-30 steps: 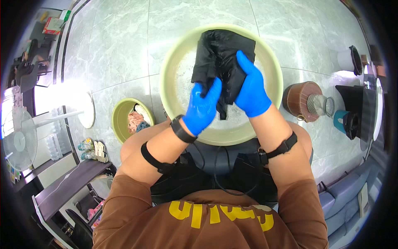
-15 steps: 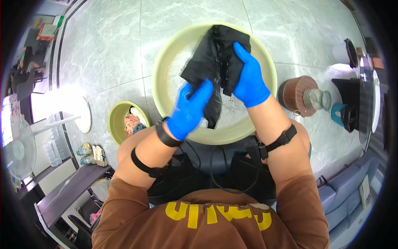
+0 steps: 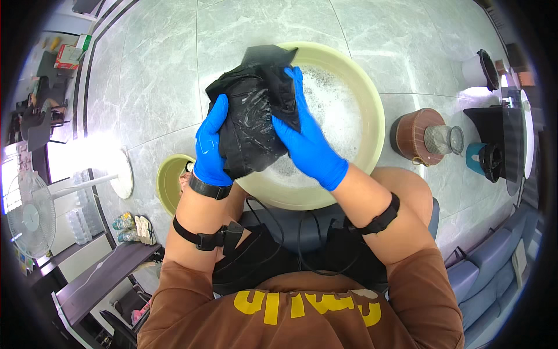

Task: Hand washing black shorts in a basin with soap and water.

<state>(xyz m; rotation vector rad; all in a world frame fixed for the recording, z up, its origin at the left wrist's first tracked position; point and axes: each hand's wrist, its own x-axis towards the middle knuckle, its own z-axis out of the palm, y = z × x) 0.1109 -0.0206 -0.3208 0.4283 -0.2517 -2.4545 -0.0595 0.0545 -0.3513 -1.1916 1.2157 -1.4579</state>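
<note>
Black wet cloth (image 3: pixel 247 125), bunched, held up over left side of green basin (image 3: pixel 376 119); long axis runs near to far, far end leaning slightly right. Left hand (image 3: pixel 211 145) grasps its left edge; right hand (image 3: pixel 308 139) grips the right, thumb and forefinger spread, remaining fingers hidden.

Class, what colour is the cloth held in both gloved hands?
The cloth is black with whitish streaks, best seen in the head view.

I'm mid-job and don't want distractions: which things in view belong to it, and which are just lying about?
In the job: black cloth, left hand, right hand, large basin, perhaps small basin.
Lying about: fan, shoes, teal bin, sofa.
</note>
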